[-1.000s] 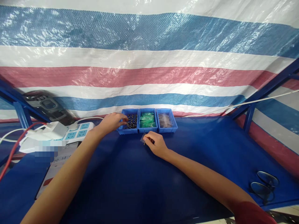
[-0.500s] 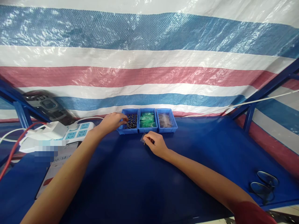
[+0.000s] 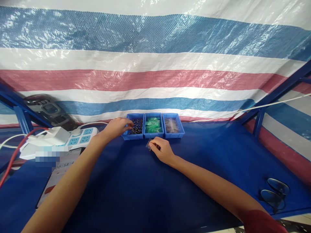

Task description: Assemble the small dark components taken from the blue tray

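Note:
My left hand [image 3: 119, 126] reaches over the left side of a blue bin [image 3: 125, 136] that holds small dark screw-like parts [image 3: 137, 126]. Its fingers are bent and closed together just above those parts; what they pinch, if anything, is hidden. My right hand [image 3: 162, 149] rests low in front of the middle bin [image 3: 153, 135], thumb and fingers closed on a small clear plastic bag [image 3: 147, 144]. Something small and brass-coloured shows under its fingers. Green packets [image 3: 153, 124] fill the middle bin, and clear plastic bags [image 3: 171, 125] lie in the right bin [image 3: 175, 135].
A power strip [image 3: 86, 135] with white plugs and a phone [image 3: 60, 171] showing a timer lie at left. Eyeglasses [image 3: 273, 194] sit at the right of the blue table [image 3: 136, 191]. A striped tarp [image 3: 155, 79] hangs behind the bins.
Both hands stay almost in place, the left over its bin and the right on the small bag. Only a very slight shift of the whole view is visible.

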Demonstrator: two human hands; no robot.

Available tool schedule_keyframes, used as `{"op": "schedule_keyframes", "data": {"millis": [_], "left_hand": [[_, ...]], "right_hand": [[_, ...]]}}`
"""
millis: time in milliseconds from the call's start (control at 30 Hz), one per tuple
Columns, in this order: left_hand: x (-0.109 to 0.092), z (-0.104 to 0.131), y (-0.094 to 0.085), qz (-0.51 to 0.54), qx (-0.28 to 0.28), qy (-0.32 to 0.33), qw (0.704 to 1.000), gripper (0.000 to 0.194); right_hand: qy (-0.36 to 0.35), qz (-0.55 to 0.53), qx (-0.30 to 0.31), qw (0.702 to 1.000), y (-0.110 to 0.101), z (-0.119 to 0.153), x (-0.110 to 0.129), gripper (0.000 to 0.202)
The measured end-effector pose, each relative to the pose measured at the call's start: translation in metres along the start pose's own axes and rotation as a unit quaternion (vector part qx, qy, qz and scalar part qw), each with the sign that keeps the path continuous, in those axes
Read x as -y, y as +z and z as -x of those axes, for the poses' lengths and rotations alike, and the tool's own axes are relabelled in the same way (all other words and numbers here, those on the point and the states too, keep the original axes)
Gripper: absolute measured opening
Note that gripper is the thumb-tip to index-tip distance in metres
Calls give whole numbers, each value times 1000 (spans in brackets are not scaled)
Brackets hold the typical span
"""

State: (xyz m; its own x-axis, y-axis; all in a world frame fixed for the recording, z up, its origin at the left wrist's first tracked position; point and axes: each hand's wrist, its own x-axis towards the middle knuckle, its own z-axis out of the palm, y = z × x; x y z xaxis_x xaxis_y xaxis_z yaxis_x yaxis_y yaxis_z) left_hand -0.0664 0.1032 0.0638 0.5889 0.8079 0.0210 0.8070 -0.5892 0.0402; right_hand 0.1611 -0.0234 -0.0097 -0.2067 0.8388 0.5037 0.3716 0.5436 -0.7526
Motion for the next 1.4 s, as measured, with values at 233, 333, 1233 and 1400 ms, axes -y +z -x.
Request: {"op": "schedule_keyframes", "data": {"millis": [233,333,1233,1400], "left_hand": [[0,0,-1,3,1,3,1000,27],[-1,0,-1,8,2,2,1000,27],[3,0,1,-7,2,1,1000,26],[4,0,2,5,-9,6,1000,25]], "right_hand": [[-4,2,1,1000,0,0,0,24],[1,7,3,1000,0,0,0,25],[-4,1,1,1000,1,0,0,25],[-4,5,6,1000,1,0,-1,25]]}}
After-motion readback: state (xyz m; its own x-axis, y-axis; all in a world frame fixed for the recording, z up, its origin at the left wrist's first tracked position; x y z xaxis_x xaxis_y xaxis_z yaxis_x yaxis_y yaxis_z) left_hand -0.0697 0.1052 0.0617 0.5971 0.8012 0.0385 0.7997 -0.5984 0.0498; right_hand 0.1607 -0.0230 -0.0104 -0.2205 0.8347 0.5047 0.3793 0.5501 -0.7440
